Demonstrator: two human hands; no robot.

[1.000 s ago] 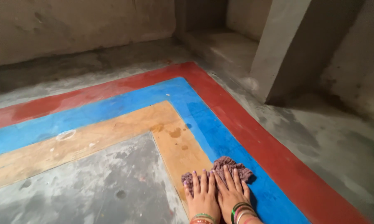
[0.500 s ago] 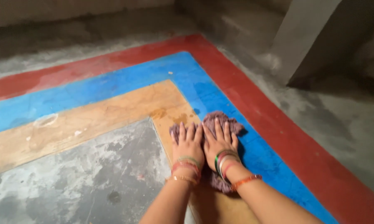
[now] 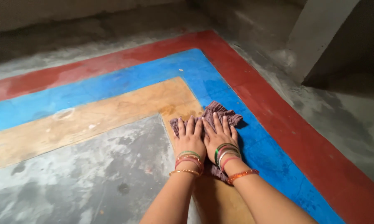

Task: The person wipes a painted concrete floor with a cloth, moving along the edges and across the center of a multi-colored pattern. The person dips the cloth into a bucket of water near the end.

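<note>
Your cloth point(image 3: 214, 113) has slid toward the painted corner of the floor point(image 3: 112, 166); left hand point(image 3: 190, 141) and right hand point(image 3: 218, 139) press it flat, fingers spread (gripping nothing). You're mid-wipe; the next stroke needs even pressure.

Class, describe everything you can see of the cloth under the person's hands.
The cloth is a dull purple-brown rag, soft and crumpled, lying flat on the painted floor across the meeting of the yellow band and blue band. The left hand and right hand press on it, palms down; a corner shows behind the wrists.
</note>
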